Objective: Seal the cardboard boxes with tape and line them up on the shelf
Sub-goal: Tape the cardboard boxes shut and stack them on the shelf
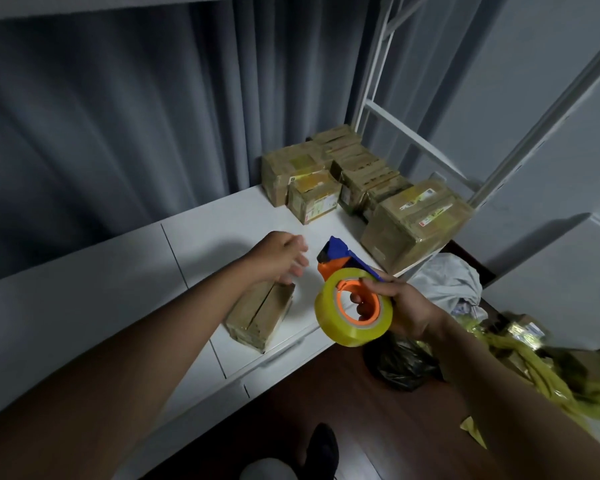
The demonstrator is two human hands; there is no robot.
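Observation:
My right hand (400, 306) grips a blue and orange tape dispenser (340, 259) that carries a roll of yellowish clear tape (354, 308). It hovers over the front edge of the white shelf top (201, 237). A small cardboard box (260, 315) lies on that surface near the front. My left hand (281, 256) hangs above the box's far end with its fingers loosely spread, and I cannot tell whether it touches the box. Several taped cardboard boxes (357, 185) stand grouped at the back right corner.
A white metal rack frame (388, 116) rises behind the boxes. Grey curtains (118, 116) hang at the back. On the wooden floor to the right lie a white bag (447, 282), a black bag (399, 365) and yellow plastic bags (548, 379). My dark shoe (321, 448) is below.

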